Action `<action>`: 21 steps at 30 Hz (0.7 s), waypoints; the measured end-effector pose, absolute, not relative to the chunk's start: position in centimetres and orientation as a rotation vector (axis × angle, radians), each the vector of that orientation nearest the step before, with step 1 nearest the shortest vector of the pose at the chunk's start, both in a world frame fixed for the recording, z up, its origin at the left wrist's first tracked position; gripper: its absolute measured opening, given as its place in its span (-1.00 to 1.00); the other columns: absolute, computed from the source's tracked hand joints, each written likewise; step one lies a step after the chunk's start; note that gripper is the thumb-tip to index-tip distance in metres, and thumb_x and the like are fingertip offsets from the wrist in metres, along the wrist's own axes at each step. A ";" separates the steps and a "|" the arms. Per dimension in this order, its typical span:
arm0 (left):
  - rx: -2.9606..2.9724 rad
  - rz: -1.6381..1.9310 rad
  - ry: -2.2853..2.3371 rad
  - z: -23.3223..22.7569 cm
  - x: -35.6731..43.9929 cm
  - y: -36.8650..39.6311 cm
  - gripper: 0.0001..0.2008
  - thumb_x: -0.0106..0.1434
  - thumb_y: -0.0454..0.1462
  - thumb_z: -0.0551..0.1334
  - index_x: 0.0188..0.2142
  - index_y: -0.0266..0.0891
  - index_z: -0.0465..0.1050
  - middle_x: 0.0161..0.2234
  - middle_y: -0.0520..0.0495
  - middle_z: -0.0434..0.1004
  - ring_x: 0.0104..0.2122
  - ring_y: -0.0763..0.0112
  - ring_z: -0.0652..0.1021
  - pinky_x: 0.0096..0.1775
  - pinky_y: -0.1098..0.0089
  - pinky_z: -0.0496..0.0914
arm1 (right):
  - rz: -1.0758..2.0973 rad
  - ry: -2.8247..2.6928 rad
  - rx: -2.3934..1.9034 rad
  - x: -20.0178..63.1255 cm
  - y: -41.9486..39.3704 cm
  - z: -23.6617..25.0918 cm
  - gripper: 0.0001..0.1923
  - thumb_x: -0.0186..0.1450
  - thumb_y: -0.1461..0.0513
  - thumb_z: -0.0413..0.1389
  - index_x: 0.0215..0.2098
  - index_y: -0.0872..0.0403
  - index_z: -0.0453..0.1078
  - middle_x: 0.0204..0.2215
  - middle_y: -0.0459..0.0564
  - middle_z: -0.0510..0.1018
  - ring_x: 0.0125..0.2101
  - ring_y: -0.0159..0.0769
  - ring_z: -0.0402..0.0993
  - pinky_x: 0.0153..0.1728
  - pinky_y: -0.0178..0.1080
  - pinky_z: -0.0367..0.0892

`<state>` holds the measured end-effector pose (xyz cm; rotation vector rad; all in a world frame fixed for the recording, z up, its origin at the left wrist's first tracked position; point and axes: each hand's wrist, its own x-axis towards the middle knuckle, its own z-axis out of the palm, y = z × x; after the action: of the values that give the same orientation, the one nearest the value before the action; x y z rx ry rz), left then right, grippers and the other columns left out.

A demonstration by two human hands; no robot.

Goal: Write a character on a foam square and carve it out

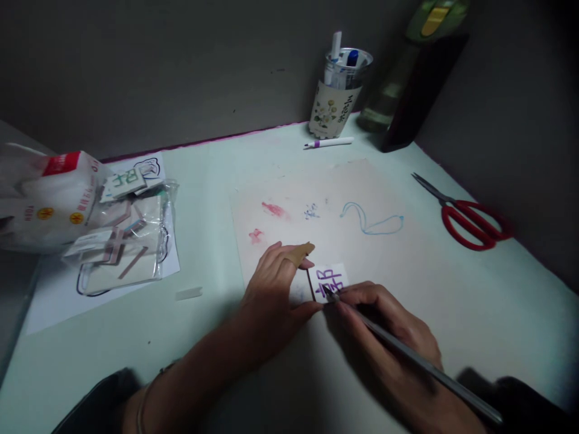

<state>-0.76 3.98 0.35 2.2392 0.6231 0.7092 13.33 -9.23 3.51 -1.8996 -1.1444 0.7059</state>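
Note:
A small white block (pixel 344 272) with a dark left edge lies on the paper sheet, a purple Chinese character marked on its face. My left hand (pixel 275 277) steadies it from the left, thumb at the near corner and fingers at the far one. A tan bandage (pixel 301 254) wraps one of those fingers. My right hand (pixel 389 319) is closed around a slim grey pen-like tool (pixel 420 360), held like a pencil. Its dark pointed tip meets the character; whether it is a knife or a brush I cannot tell.
Beneath my hands lies a large pale sheet (pixel 425 241) with red and blue marks. Red-handled scissors (pixel 470 226) lie to the right. Behind stand a cup of pens (pixel 337 102), a purple-banded marker (pixel 330 143) and a green bottle (pixel 389 90). Plastic bags (pixel 49 205) sit left, near a small translucent strip (pixel 189 293).

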 end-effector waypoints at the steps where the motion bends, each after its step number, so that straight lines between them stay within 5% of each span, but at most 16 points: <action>1: 2.242 0.707 0.624 0.4 -0.8 4.0 -0.19 0.01 -0.34 0.53 0.20 -0.26 0.20 -0.07 -0.20 0.55 0.04 -0.01 0.51 0.22 -0.26 0.23 | 0.705 -1.147 -1.906 13.3 -9.2 3.5 -0.89 0.42 0.12 0.10 -0.28 -0.08 0.38 -0.40 -0.12 0.56 -0.46 -0.34 0.44 -0.57 -0.29 0.24; 21: 2.245 0.732 0.616 0.2 -0.8 4.1 -0.24 0.06 -0.32 0.51 0.19 -0.22 0.22 -0.05 -0.21 0.55 0.04 -0.03 0.51 0.22 -0.29 0.23 | 0.699 -1.336 -1.845 13.1 -8.9 5.0 -0.87 0.45 0.20 0.02 -0.29 -0.04 0.30 -0.47 -0.13 0.40 -0.55 -0.37 0.30 -0.51 -0.23 0.26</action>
<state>-0.79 4.07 0.17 2.2449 0.6157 0.7320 13.15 -8.94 4.98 -1.8452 -1.3362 0.6994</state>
